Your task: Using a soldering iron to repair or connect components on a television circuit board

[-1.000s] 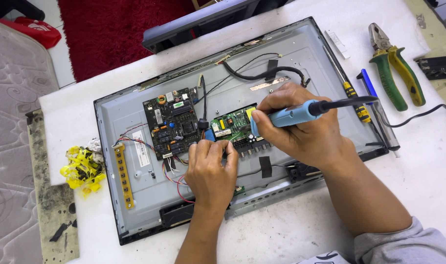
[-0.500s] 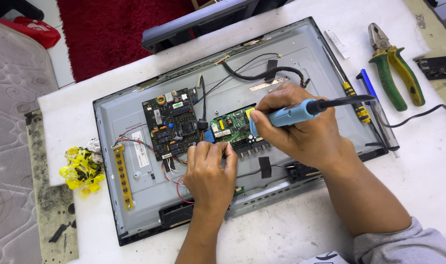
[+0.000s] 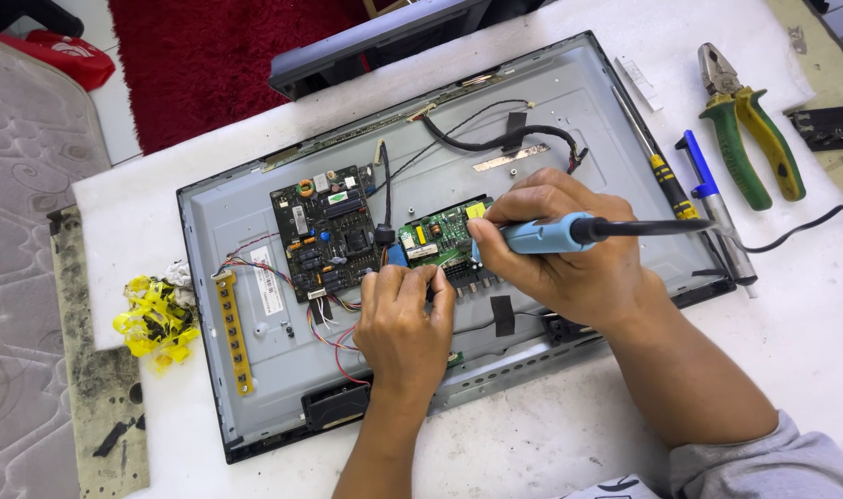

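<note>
A flat screen lies face down with its grey metal back (image 3: 255, 370) open on the table. A dark circuit board (image 3: 327, 231) and a smaller green circuit board (image 3: 437, 237) are mounted on it. My right hand (image 3: 569, 245) grips a blue soldering iron (image 3: 546, 235), its tip down at the green board's lower edge. My left hand (image 3: 403, 323) rests fingers-down on the panel just below that board, beside red and coloured wires (image 3: 324, 337). Whether the left fingers pinch anything is hidden.
Green-handled pliers (image 3: 750, 129), a blue pen-like tool (image 3: 713, 212) and a yellow-black screwdriver (image 3: 662, 176) lie at the right. A yellow crumpled bundle (image 3: 155, 319) sits at the left edge. The iron's black cord (image 3: 791, 236) trails right. A red rug (image 3: 209, 55) lies beyond the table.
Both hands stay at the green board. My left hand has crept slightly up and left toward the board's lower edge; the iron barely moved.
</note>
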